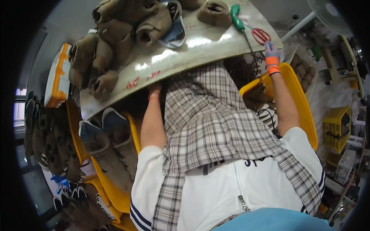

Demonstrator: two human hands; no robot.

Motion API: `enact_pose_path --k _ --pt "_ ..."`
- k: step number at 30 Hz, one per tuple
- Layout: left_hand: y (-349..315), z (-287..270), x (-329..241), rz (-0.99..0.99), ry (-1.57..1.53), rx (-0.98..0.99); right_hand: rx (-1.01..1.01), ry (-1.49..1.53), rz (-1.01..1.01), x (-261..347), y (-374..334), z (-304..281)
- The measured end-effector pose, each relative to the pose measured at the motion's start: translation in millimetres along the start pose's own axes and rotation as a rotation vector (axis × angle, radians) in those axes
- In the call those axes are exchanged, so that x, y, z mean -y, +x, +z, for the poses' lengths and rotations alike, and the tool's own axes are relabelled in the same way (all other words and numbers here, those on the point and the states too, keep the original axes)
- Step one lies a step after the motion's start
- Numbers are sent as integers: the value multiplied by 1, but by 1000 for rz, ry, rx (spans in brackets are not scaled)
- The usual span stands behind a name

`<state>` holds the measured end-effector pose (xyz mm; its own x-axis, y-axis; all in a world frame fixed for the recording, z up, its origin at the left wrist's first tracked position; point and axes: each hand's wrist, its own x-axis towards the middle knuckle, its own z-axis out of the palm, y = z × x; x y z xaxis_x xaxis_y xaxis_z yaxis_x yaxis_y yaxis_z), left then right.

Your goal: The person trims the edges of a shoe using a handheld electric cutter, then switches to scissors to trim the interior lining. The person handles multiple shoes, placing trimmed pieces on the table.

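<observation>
My right hand (pixel 272 57), in a purple and orange glove, is at the table's right front corner. Its fingers stretch up toward the red handles of a pair of scissors (pixel 261 35). Beside the scissors lies a green-handled tool (pixel 236 18) with a dark, thin shaft or cord running to the table edge. My left hand (pixel 155 88) reaches under the front edge of the table (pixel 173 57); its fingers are hidden, and a red band circles the wrist. Brown shoe uppers (pixel 115 30) are heaped at the table's left, and another brown upper (pixel 214 14) sits at the back.
A yellow crate (pixel 133 131) with tall brown boots (pixel 96 144) stands at my left, another yellow bin (pixel 304 104) at my right. Racked footwear (pixel 50 134) lines the far left. A fan (pixel 327 15) stands back right. A yellow basket (pixel 336 129) is farther right.
</observation>
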<state>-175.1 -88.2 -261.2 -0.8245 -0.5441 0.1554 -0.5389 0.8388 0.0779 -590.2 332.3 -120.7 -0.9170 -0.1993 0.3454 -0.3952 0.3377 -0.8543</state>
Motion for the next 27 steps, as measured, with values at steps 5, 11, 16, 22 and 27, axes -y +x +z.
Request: enact_pose_path --k 5,11,16,22,27 --pt "-16 -34 -43 -335 -302 -259 0 -524 -41 25 17 -3" --pt "-22 -142 -185 575 -429 260 18 -845 -190 -29 67 14" --pt "10 -29 -130 220 -250 -33 64 -1189 -249 11 62 42" --pt "-41 -20 -49 -393 -75 134 113 -1056 -243 5 74 46" --pt "-67 -164 -103 -152 -179 612 -5 -1059 -170 -2 72 44"
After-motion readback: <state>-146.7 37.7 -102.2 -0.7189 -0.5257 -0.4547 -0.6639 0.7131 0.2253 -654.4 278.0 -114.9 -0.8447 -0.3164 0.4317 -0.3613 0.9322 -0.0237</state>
